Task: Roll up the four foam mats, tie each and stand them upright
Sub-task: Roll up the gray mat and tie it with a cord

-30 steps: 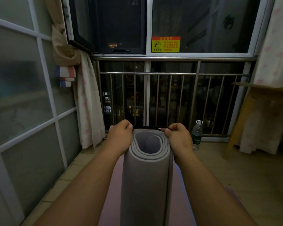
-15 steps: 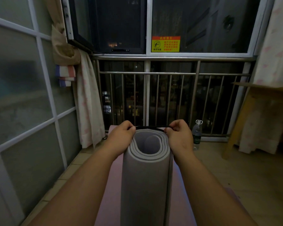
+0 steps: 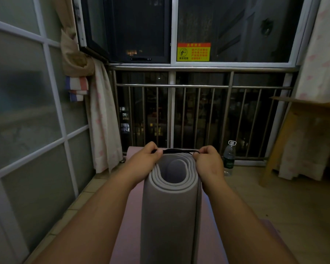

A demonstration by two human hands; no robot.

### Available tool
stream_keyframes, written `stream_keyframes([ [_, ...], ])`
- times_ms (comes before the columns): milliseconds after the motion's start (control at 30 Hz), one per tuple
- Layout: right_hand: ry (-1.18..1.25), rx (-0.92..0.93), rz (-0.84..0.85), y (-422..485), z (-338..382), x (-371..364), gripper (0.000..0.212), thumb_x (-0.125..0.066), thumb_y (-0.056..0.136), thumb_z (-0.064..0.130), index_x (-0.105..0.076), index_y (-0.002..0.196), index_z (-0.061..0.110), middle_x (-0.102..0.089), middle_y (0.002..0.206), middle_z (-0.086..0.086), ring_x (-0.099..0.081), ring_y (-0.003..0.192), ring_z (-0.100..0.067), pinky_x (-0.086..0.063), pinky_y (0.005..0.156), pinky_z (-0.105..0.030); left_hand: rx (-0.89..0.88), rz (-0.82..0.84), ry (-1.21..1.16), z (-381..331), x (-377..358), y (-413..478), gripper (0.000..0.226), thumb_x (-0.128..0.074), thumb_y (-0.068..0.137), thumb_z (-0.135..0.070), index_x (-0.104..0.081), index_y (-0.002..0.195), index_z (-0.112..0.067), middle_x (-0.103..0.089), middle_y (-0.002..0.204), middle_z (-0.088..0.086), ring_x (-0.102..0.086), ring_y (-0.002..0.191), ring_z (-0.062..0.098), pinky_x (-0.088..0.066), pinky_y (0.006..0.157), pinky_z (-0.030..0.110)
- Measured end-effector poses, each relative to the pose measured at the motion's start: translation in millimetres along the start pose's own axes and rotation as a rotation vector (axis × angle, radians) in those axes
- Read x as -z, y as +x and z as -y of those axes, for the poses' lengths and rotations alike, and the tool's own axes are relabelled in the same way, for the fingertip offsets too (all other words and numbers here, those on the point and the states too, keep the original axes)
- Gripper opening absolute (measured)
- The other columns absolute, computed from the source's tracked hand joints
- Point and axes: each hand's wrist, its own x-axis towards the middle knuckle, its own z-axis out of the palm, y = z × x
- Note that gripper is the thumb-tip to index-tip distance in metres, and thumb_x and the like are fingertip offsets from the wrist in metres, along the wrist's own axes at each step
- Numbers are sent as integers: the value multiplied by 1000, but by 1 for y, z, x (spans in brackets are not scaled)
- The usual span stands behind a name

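Observation:
A rolled grey foam mat (image 3: 170, 216) points away from me in the middle of the view, its spiral end facing up toward me. A black strap (image 3: 177, 151) is stretched taut across the far rim of that end. My left hand (image 3: 143, 159) pinches the strap's left end beside the roll. My right hand (image 3: 210, 162) pinches its right end on the other side. Under the roll a pink foam mat (image 3: 130, 221) lies flat on the floor.
A metal railing (image 3: 198, 111) and windows close the far side. A water bottle (image 3: 229, 157) stands on the floor right of the roll. A wooden table (image 3: 303, 134) with cloth stands at right. A glass partition (image 3: 27, 121) and curtain (image 3: 103, 130) line the left.
Both hands have shifted slightly up and away with the strap, which now sits along the far rim of the roll's end. The roll stays where it was.

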Motion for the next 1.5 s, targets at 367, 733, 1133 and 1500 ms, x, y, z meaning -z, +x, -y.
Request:
stream_keyframes([
  [367,112,-97,101,-12,3,1,11,-50,95,11,-57,87,11,-59,89,-12,-55,82,-26,-48,72,-41,61,-254,-301,9,-18,1,35,-36,102,-48,-55,93,-19,-59,92,5,-58,91,22,-45,80,38],
  [733,-63,-58,117,-7,6,2,13,-46,97,19,-58,98,16,-60,97,-8,-58,93,-27,-49,87,-48,-13,-67,-20,8,-1,2,41,-28,99,-59,-49,93,-24,-59,92,0,-57,89,12,-39,74,33],
  [1133,-2,-118,239,-4,8,7,16,-47,94,17,-52,81,23,-53,83,2,-51,72,-12,-44,67,-31,-120,-128,-187,14,-6,-1,41,-36,101,-46,-59,104,-13,-65,100,6,-63,95,20,-50,80,36],
  [1500,34,-114,293,-8,8,5,14,-44,96,16,-51,83,16,-54,79,-7,-53,77,-24,-43,71,-41,-169,-206,-209,22,-6,5,31,-42,102,-33,-52,73,-39,-55,95,7,-53,84,22,-45,71,36],
])
